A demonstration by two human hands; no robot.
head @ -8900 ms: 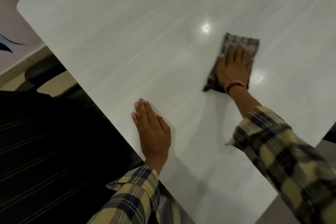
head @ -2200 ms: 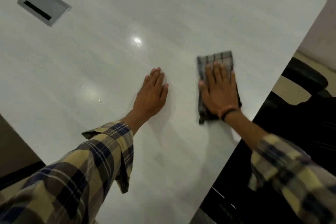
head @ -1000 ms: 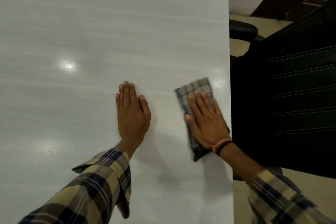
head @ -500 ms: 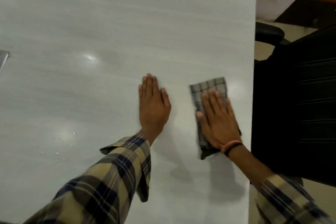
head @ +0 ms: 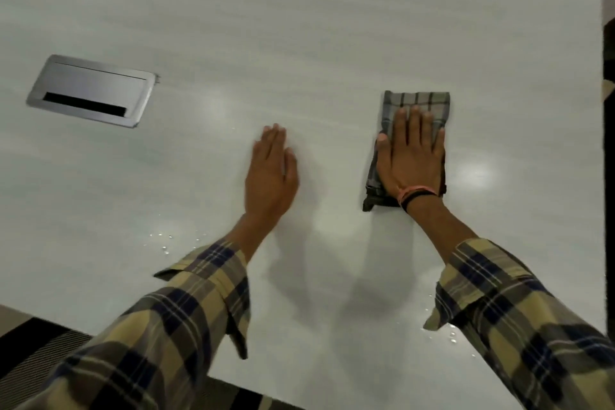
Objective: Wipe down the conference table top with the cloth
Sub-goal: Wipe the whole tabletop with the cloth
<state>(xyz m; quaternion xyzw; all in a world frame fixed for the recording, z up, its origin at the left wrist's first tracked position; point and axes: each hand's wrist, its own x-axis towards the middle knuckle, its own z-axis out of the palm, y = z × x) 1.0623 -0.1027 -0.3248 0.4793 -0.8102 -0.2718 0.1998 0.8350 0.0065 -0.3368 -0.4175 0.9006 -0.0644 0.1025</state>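
The pale grey conference table top [head: 299, 27] fills most of the head view. A folded grey checked cloth [head: 416, 101] lies flat on it at the right. My right hand [head: 411, 156] presses palm-down on the cloth, fingers spread, covering its near half. My left hand [head: 271, 173] rests flat on the bare table to the left of the cloth, fingers together and holding nothing. Both arms wear plaid sleeves.
A silver cable box lid [head: 91, 90] with a dark slot is set into the table at the left. Small water drops [head: 163, 240] lie near my left sleeve, and more drops [head: 449, 336] under my right sleeve. A dark chair [head: 609, 60] stands beyond the right edge.
The view has swung left, so the cable box lid is now in sight and the chair is nearly out of frame. The cloth and my right hand sit farther from the table's right edge.
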